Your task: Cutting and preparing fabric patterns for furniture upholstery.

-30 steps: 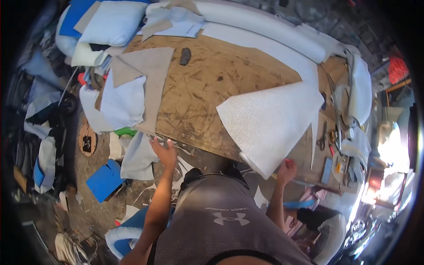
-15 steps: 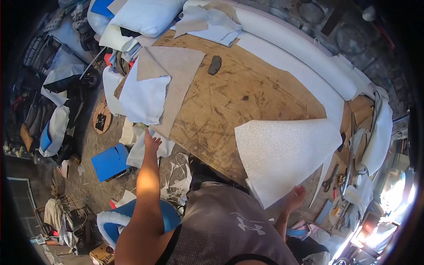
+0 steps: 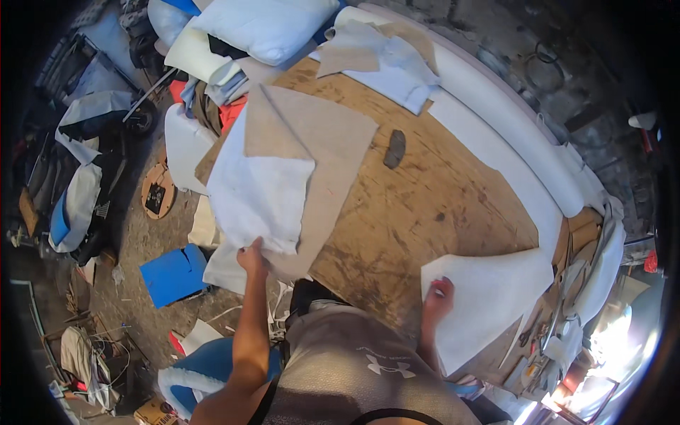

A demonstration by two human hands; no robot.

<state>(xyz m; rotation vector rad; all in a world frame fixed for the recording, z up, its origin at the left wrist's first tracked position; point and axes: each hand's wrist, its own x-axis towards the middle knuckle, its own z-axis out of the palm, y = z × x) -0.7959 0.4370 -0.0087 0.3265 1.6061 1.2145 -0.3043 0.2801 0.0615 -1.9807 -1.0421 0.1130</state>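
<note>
My left hand (image 3: 252,258) is closed on the lower edge of a white fabric piece (image 3: 248,198), which lies with a beige piece (image 3: 333,170) on the left of the wooden table (image 3: 382,234). My right hand (image 3: 438,301) is closed round a small red object (image 3: 439,287) that is partly hidden by my fingers. It is over a large white sheet (image 3: 496,297) on the table's right part. A dark grey oblong piece (image 3: 394,149) lies near the middle.
White rolls (image 3: 517,142) line the far edge. Pillows (image 3: 262,21) and fabric scraps are piled at back left. A blue box (image 3: 173,276) sits on the cluttered floor. Scissors (image 3: 542,333) and tools lie at the right. A vehicle with wheels (image 3: 85,170) stands at far left.
My left hand has moved onto the white fabric and closed on it. My right hand has moved from the sheet's near edge up over the sheet. The view has turned toward the left.
</note>
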